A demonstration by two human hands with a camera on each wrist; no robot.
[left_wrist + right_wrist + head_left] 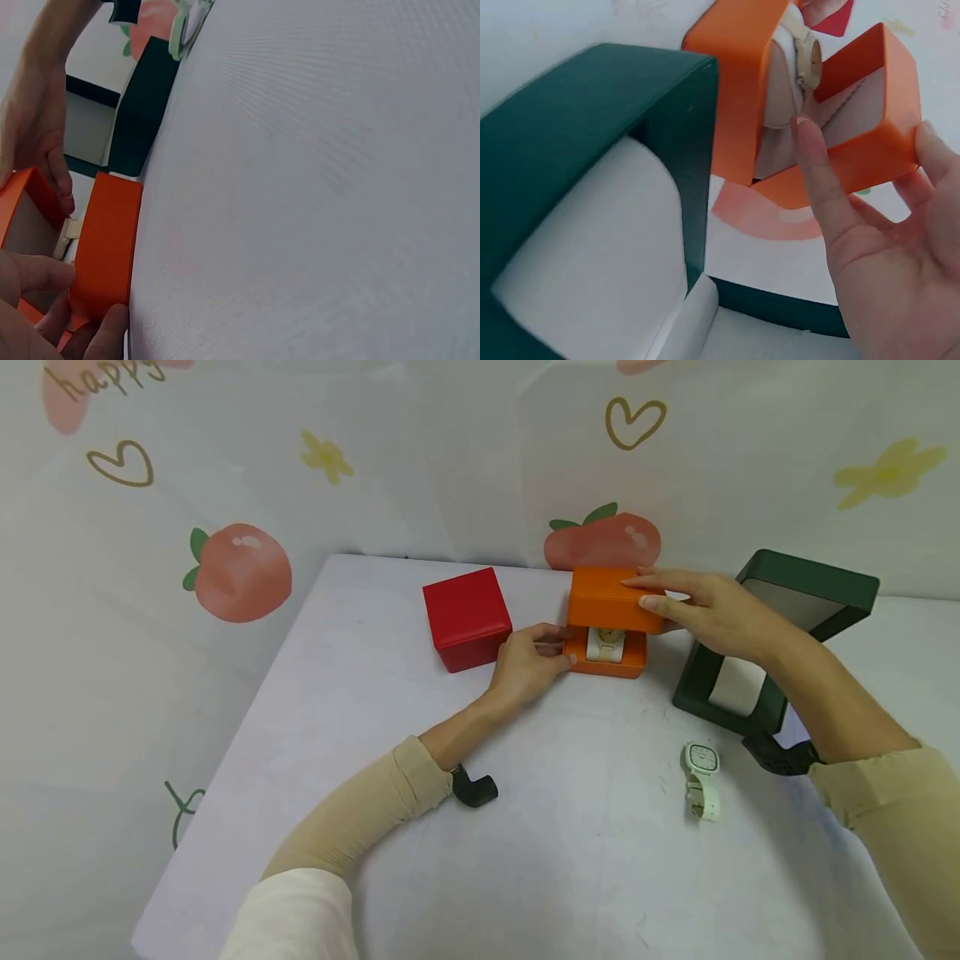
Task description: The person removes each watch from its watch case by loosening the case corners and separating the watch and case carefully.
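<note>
An orange watch box point(606, 670) stands at the back of the table with its hinged lid point(603, 602) partly raised. Inside, a watch with a pale strap point(811, 61) is wrapped round a white cushion point(780, 94). My left hand point(528, 662) grips the left side of the box's base, thumb at the front; its fingers point(112, 330) touch the orange wall in the left wrist view. On the right, my right hand point(723, 614) holds the lid by its right end, with one finger reaching near the cushion in the right wrist view.
A closed red box point(467, 614) sits left of the orange one. To the right, a dark green box point(813, 581) stands with its lid raised and a white cushion point(737, 685) inside. A white square-faced watch point(702, 781) lies in front of it. A printed cloth hangs behind the table.
</note>
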